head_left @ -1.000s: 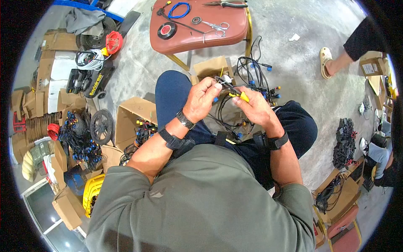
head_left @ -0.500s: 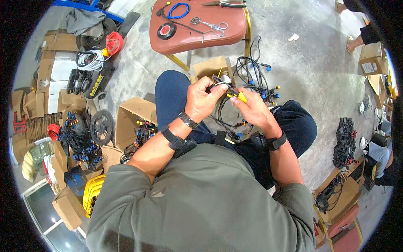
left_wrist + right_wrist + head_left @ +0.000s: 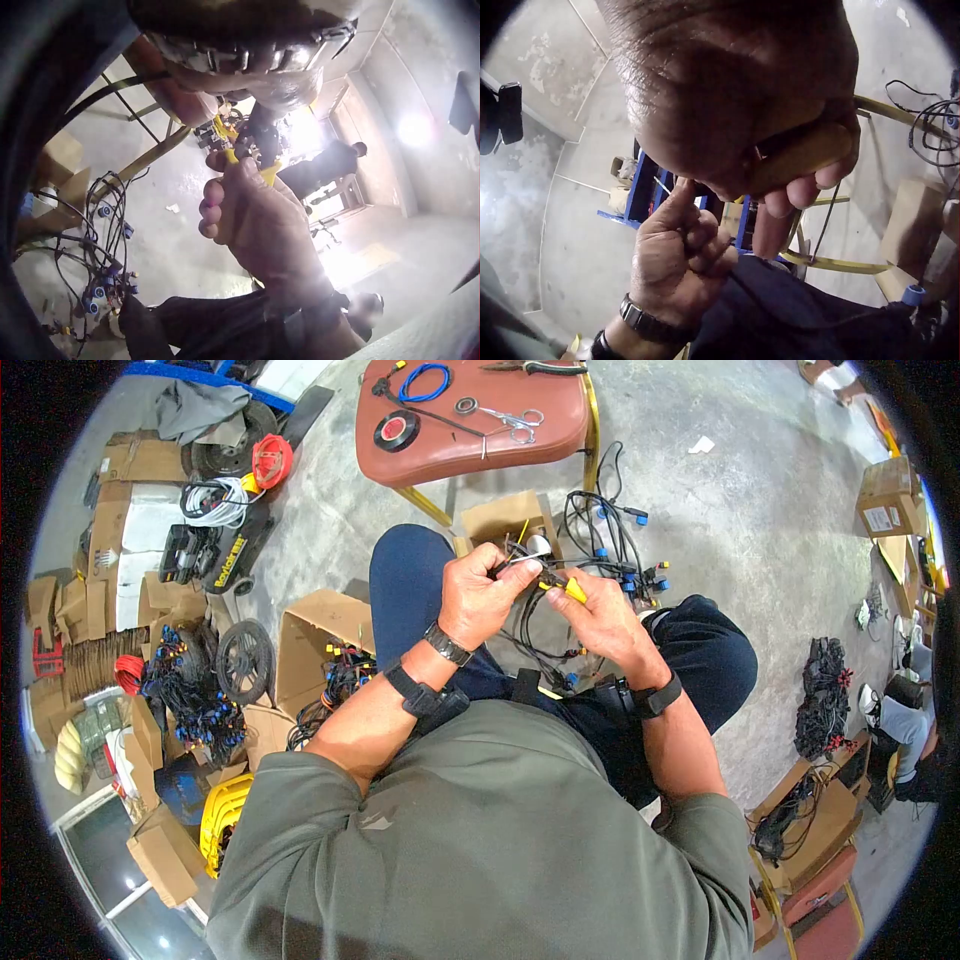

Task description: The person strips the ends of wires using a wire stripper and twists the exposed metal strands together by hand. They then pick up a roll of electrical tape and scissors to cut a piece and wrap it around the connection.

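In the head view my left hand (image 3: 478, 600) pinches a black cable (image 3: 506, 566) between thumb and fingers. Thin wire ends, a white one (image 3: 532, 557) and a yellow one (image 3: 524, 530), stick out beside it. Close on the right, my right hand (image 3: 608, 622) grips yellow-handled pliers (image 3: 573, 591), their dark head pointing toward the left fingertips. Both yellow handles (image 3: 270, 174) show in the left wrist view, around the right thumb. Curled fingers wrap one handle (image 3: 802, 159) in the right wrist view. The fingers partly hide where the plier head meets the cable.
A brown-topped stool (image 3: 450, 460) ahead holds a black tape roll (image 3: 397, 430), scissors (image 3: 522, 426), a blue coil (image 3: 427, 382) and other pliers (image 3: 545, 368). Below it stand an open cardboard box (image 3: 490, 515) and cables with blue connectors (image 3: 625, 560). More boxes line the left.
My left hand has shifted slightly right, its thumb closer to the pliers, which my right hand still grips. The person walking at the upper right has moved away to the frame's edge.
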The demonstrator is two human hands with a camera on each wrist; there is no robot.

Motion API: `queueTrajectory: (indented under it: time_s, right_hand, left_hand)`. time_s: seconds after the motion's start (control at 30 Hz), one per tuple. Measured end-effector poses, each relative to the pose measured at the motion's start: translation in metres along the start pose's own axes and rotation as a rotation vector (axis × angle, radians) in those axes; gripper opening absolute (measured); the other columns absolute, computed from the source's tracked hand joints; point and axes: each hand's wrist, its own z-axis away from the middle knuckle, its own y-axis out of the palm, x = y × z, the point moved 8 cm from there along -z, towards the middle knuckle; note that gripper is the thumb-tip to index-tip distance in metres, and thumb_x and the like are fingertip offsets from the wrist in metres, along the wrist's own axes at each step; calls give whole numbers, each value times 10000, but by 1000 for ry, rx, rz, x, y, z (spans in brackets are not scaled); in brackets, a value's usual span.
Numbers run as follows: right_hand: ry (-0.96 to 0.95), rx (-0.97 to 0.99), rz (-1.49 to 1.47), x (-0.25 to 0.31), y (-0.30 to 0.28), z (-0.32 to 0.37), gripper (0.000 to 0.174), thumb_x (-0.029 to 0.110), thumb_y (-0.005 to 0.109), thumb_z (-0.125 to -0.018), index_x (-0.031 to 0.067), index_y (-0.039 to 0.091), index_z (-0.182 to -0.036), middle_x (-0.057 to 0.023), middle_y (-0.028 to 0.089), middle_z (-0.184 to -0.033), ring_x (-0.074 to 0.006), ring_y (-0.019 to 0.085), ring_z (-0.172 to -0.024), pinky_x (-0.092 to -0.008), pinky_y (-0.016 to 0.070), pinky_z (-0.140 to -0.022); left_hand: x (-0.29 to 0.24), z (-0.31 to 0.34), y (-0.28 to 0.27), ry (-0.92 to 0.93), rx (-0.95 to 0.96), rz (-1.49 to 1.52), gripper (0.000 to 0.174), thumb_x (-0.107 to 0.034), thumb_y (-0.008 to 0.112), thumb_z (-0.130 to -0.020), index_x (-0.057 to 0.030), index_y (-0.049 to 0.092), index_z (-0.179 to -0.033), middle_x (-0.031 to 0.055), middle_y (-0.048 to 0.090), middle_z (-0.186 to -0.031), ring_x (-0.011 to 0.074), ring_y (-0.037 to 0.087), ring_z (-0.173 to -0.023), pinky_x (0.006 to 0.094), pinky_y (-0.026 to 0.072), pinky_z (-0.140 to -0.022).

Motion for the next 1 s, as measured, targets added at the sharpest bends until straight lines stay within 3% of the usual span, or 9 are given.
queueTrajectory:
  time_s: [0.47, 0.97, 1.0]
  right_hand:
    - [37, -24, -4, -1, -1, 1, 315, 216, 619, -918, -5, 618, -1143, -111, 567, -682, -169, 524, -631, -344, 452, -606]
    - [66, -34, 7, 1, 0, -5, 335, 227, 625, -911, 7, 623, -1163, -166, 632, -774, -236, 607, -709, -365, 481, -684]
    - [69, -35, 3, 2, 0, -5, 327, 229, 626, -905, 14, 628, -1152, -181, 644, -787, -281, 629, -739, -389, 489, -694]
  left_hand:
    - [10, 1, 2, -25, 0, -3, 410, -211, 808, -813, -29, 496, -619, -22, 407, -542, 41, 332, -593, 268, 329, -445]
    - [18, -1, -1, -70, -25, -20, 443, -235, 822, -799, -24, 486, -602, 2, 377, -523, 47, 317, -584, 282, 322, -434]
    - [17, -1, -2, -73, -27, -39, 446, -239, 824, -795, -22, 487, -601, 8, 379, -520, 48, 317, -582, 285, 323, -433]
